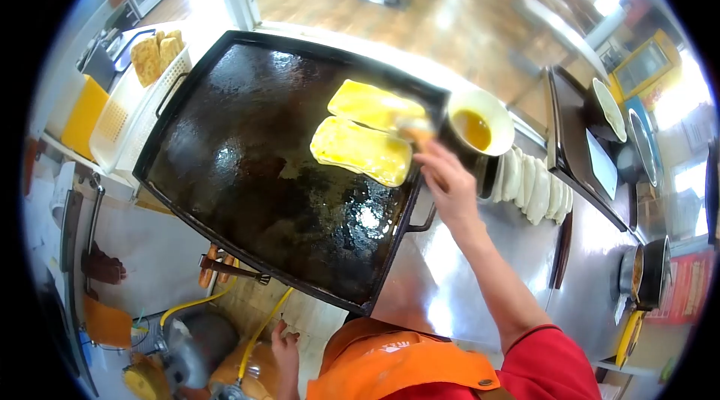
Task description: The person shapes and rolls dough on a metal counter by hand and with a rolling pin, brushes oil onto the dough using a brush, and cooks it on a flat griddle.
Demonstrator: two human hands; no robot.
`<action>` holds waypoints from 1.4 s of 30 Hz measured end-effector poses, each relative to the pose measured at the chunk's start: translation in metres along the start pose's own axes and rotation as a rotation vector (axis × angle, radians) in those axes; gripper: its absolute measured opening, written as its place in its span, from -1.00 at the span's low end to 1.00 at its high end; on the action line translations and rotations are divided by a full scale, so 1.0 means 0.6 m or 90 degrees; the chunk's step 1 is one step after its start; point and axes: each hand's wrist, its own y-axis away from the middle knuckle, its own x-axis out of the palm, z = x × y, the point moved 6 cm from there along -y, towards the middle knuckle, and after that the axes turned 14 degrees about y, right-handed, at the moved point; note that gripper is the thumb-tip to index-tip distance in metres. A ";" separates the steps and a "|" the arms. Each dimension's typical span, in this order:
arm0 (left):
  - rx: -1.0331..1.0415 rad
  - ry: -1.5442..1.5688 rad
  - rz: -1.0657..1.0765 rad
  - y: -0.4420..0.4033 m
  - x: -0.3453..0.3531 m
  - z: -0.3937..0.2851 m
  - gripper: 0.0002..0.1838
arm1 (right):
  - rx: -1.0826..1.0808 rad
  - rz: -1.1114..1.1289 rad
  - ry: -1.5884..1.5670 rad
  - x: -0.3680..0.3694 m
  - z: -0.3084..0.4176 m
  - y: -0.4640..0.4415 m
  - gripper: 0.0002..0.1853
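Observation:
My right hand (448, 178) is closed around a short brush (415, 130), blurred by motion, above the right ends of two dough sheets. The far dough sheet (367, 105) and the near dough sheet (360, 151) lie side by side on the black griddle (247, 152), both coated in glossy yellow. Beside my right hand, a white bowl (504, 121) of yellow-orange liquid stands at the griddle's right edge. Low in the view, my left hand (285, 351) hangs below the griddle with loosely curled fingers, apparently holding nothing, near a yellow hose (259, 329).
Pale dough rolls (536, 186) lie in a row on the steel counter (480, 257). A white basket (127, 118) with browned flat pieces (154, 56) stands left of the griddle. Gas cylinders (199, 340) sit below. A dark tray (592, 152) is at right.

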 end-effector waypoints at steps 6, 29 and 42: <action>0.033 0.075 0.009 -0.019 0.012 -0.003 -0.52 | -0.054 -0.018 0.012 -0.020 0.031 0.036 -0.75; 0.607 -0.192 0.336 0.251 0.472 -0.277 -0.72 | 0.073 0.147 0.042 -0.138 -0.253 0.178 -0.43; 0.625 -0.546 0.199 0.196 0.654 -0.232 -0.48 | 0.258 0.150 0.324 -0.101 -0.668 -0.035 -0.53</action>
